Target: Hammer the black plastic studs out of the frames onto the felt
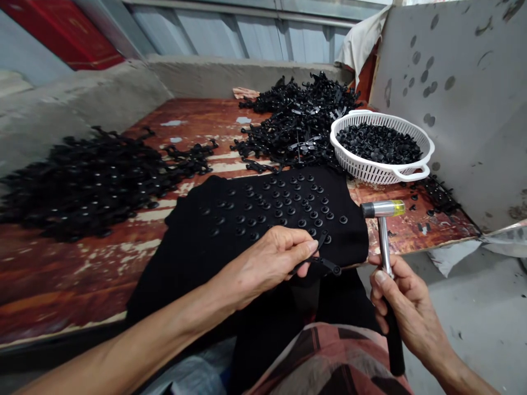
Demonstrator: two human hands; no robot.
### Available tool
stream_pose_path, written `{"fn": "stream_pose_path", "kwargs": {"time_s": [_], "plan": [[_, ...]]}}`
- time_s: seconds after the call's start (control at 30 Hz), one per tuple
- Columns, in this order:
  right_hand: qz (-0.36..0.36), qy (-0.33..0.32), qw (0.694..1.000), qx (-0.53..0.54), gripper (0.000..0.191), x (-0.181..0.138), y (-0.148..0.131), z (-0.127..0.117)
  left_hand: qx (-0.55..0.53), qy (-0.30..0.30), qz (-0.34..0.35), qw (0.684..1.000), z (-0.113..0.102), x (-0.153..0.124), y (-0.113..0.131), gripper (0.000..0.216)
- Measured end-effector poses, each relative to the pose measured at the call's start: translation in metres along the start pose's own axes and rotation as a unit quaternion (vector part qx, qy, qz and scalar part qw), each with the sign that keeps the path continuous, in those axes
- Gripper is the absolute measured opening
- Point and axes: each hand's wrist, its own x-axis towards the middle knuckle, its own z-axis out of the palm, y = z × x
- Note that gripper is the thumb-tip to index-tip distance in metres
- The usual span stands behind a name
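Note:
My left hand [284, 252] pinches a black jointed plastic piece [329, 265] whose arms stick out past the fingertips. It is held over the near right edge of a black cloth [193, 241]. Several small round black caps [278, 204] stand spread out on that cloth, just beyond the hand. My right hand [401, 302] is wrapped round the dark handle of a small mallet [385, 236]. The mallet is upright, its metal head with one black face and one yellow face at the top, to the right of the cloth. Fingers hide part of the jointed piece.
A large heap of black jointed pieces [82, 184] lies at the left, another heap [292, 126] at the back. A white plastic basket [381, 171] of small black parts stands at the right. A grey spotted panel [461, 126] borders the worn red-brown table [140, 269].

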Motion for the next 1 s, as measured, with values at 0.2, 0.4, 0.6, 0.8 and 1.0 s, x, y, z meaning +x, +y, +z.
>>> {"fn": "stream_pose_path", "kwargs": {"time_s": [0.2, 0.4, 0.6, 0.8, 1.0], "plan": [[0.007, -0.011, 1.000, -0.006, 0.036, -0.0014, 0.0014, -0.0008, 0.030, 0.013, 0.005, 0.999, 0.0038, 0.0010, -0.0012, 0.043], [0.011, -0.028, 0.998, -0.047, 0.041, -0.0020, -0.0013, -0.0022, 0.045, 0.049, 0.028, 0.997, 0.0051, 0.0025, -0.0031, 0.043], [0.005, -0.024, 0.998, -0.050, 0.041, -0.0022, -0.0022, -0.0017, 0.025, 0.035, 0.003, 0.999, 0.0032, 0.0000, 0.0012, 0.041], [0.012, -0.032, 0.998, -0.051, 0.041, -0.0022, -0.0024, -0.0008, 0.036, 0.031, 0.003, 0.999, 0.0040, 0.0001, 0.0018, 0.041], [0.017, -0.040, 0.998, -0.052, 0.039, -0.0023, -0.0016, -0.0015, 0.053, 0.034, 0.015, 0.998, 0.0049, 0.0001, -0.0005, 0.041]]}}
